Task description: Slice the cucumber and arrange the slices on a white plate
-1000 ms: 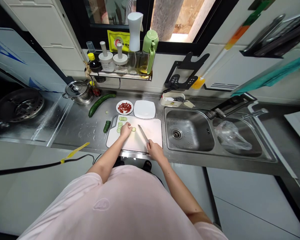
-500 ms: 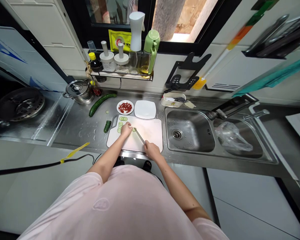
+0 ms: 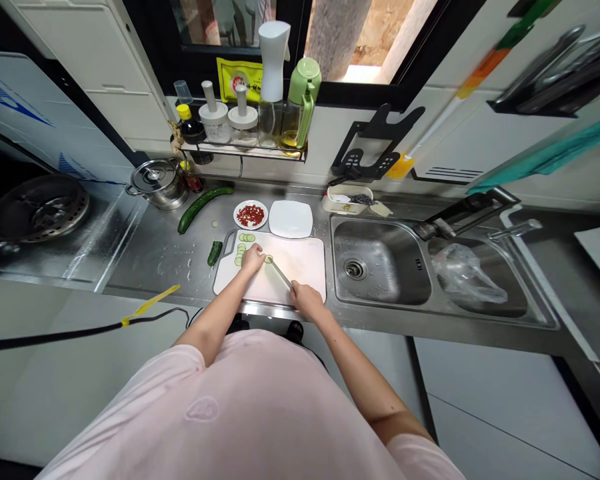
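A white cutting board (image 3: 300,267) lies on the steel counter. My left hand (image 3: 253,259) rests over it, fingers bent together at a small cucumber piece (image 3: 269,259), which they partly hide. Wrapped round the handle of a knife (image 3: 281,273) is my right hand (image 3: 306,300), near the board's front right edge. The blade points up and left, its tip at the cucumber piece. Thin cucumber slices (image 3: 247,237) lie at the board's upper left, with more slices (image 3: 240,252) just left of my left hand.
A cucumber chunk (image 3: 215,253) and a long cucumber (image 3: 200,208) lie left of the board. Behind it stand a plate of chopped red pieces (image 3: 251,215) and a white square plate (image 3: 291,219). A double sink (image 3: 380,263) is at right, a lidded pot (image 3: 160,183) at left.
My right hand and the knife have shifted very slightly to the right. The left hand stays at the cucumber piece, and the slices lie as before.
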Tool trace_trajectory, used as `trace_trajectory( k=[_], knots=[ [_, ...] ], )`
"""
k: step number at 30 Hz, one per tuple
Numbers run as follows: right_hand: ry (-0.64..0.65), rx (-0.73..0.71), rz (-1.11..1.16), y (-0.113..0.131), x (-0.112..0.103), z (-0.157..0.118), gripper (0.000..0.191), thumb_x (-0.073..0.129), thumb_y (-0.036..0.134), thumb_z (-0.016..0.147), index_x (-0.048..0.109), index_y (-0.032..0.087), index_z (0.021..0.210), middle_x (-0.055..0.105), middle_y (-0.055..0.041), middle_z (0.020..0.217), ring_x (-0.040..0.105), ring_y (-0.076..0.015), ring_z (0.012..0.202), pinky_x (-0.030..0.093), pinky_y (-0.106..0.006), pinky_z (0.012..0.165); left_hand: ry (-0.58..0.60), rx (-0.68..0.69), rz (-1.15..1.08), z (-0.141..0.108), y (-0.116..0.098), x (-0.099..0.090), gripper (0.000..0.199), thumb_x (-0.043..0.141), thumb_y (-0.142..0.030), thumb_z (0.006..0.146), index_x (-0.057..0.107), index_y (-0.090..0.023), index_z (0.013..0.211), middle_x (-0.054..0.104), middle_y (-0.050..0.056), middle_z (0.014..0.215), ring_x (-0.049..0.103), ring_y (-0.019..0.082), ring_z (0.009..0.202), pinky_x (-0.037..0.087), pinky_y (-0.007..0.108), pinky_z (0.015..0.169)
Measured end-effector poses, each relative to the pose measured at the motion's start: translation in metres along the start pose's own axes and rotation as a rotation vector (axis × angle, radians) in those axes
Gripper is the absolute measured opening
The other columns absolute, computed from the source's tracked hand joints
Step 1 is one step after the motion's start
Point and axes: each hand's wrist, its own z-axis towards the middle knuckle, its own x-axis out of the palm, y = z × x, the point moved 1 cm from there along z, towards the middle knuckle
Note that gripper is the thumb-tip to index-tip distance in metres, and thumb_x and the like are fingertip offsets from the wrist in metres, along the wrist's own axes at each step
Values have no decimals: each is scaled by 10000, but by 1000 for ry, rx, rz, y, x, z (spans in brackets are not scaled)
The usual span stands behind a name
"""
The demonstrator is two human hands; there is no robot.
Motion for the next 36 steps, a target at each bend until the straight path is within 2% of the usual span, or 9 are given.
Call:
trace_trajectory(
  k=[14, 36],
  knots=[
    [36, -32, 13, 1, 4, 10, 278, 300, 224, 919, 489, 192, 1120, 646, -132, 992, 614, -244, 899, 397, -300, 691, 11, 8, -20, 3, 3, 0, 187, 587, -281, 736, 566, -247, 918, 639, 12, 809, 591, 186, 798, 387, 261, 677],
    [104, -30, 10, 8, -12, 18, 296, 308, 205, 899, 492, 185, 1130, 629, -138, 1045, 608, -243, 931, 425, -313, 698, 41, -14, 24, 7, 3, 1, 188, 592, -307, 755, 541, -249, 927, 648, 2, 814, 584, 169, 794, 370, 244, 667]
  ],
)
